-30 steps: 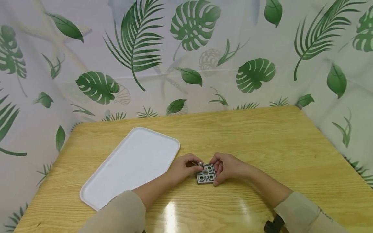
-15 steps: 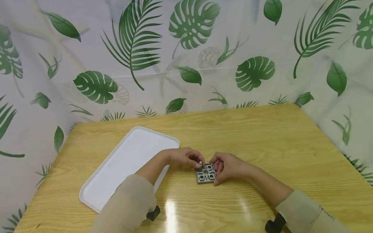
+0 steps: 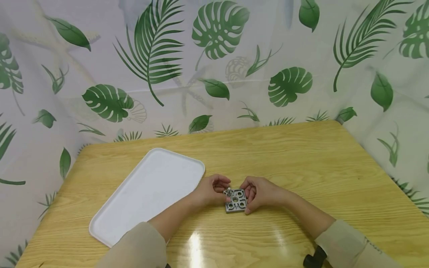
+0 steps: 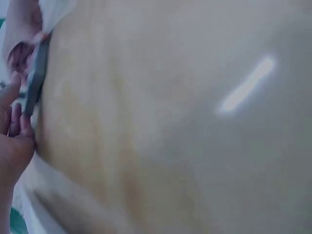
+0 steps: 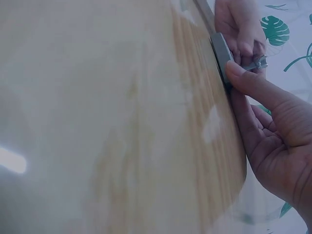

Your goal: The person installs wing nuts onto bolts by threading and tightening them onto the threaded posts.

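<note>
A square grey metal plate (image 3: 236,205) with several round holes lies on the wooden table. My right hand (image 3: 264,191) holds its right edge between thumb and fingers. A small bolt (image 3: 229,191) stands up from the plate's far left corner; in the right wrist view the bolt (image 5: 260,62) shows a forked, wing-like head. My left hand (image 3: 211,191) is at the plate's left side, thumb near the plate's surface and index finger beyond the bolt, with a gap around its head. The bolt's lower end is hidden.
A white rectangular tray (image 3: 147,193) lies at the left, its right edge beside my left forearm. The wooden table (image 3: 285,156) ends at a leaf-printed cloth backdrop (image 3: 248,85). Black wrist gear (image 3: 315,257) sits under the right sleeve.
My left hand first lifted its wrist and turned while pinching the bolt, then turned back, and thumb and index finger have spread apart around it. The right hand and the plate stay in place.
</note>
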Demonstrator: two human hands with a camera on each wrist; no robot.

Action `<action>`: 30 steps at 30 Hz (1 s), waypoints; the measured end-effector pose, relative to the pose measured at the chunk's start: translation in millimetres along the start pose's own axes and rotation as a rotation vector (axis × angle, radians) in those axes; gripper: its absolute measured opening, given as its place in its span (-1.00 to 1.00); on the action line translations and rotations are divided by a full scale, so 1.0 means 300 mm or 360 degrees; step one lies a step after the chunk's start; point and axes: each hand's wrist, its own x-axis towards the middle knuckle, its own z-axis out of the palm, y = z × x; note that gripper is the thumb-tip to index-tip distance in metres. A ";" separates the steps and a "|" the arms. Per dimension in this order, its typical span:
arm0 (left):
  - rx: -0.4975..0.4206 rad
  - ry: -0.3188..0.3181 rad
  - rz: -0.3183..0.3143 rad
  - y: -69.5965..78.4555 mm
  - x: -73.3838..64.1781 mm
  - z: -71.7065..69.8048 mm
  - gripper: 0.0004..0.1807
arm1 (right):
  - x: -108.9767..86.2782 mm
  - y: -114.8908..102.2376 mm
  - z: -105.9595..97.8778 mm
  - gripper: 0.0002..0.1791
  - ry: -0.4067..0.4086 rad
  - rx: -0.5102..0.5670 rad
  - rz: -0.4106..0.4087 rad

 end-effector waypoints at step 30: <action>-0.0102 0.0980 0.0183 -0.030 -0.063 0.195 -0.77 | -0.003 -0.005 0.011 -0.32 0.0050 -0.0007 0.0021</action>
